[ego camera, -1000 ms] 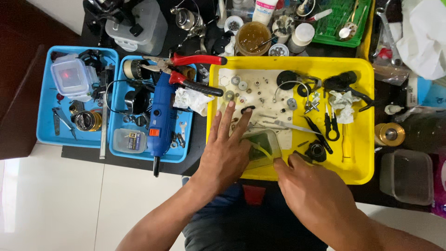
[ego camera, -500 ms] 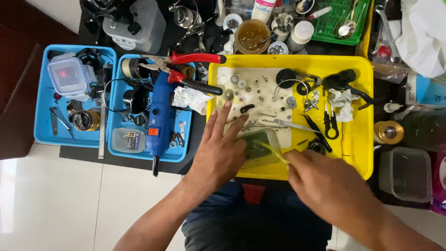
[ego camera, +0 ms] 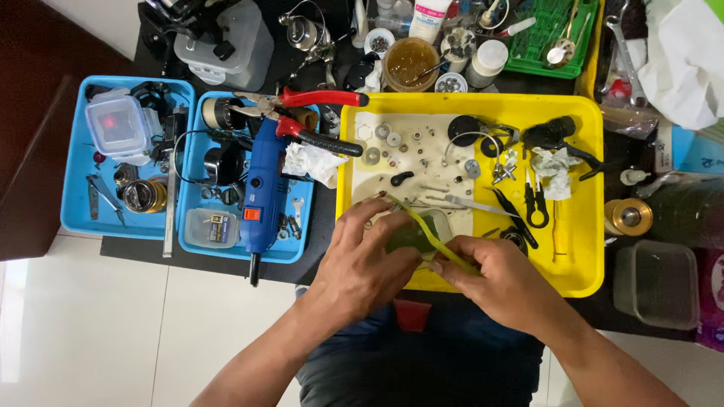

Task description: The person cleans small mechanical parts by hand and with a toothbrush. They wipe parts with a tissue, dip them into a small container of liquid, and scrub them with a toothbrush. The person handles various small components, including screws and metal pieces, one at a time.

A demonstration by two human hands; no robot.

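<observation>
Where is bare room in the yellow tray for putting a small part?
Free: the yellow tray floor along its right wall, beside the black scissors and near the right hand. Crowded: the upper left with washers and screws, and the top edge.

One head-worn camera looks almost straight down from above the person's lap onto the bench [ego camera: 332, 226]. It sits fairly near, so both forearms enter from six o'clock. The yellow tray [ego camera: 581, 226] fills the centre toward three o'clock, two blue trays [ego camera: 75, 218] lie toward nine o'clock, and pale floor shows at seven o'clock.
</observation>
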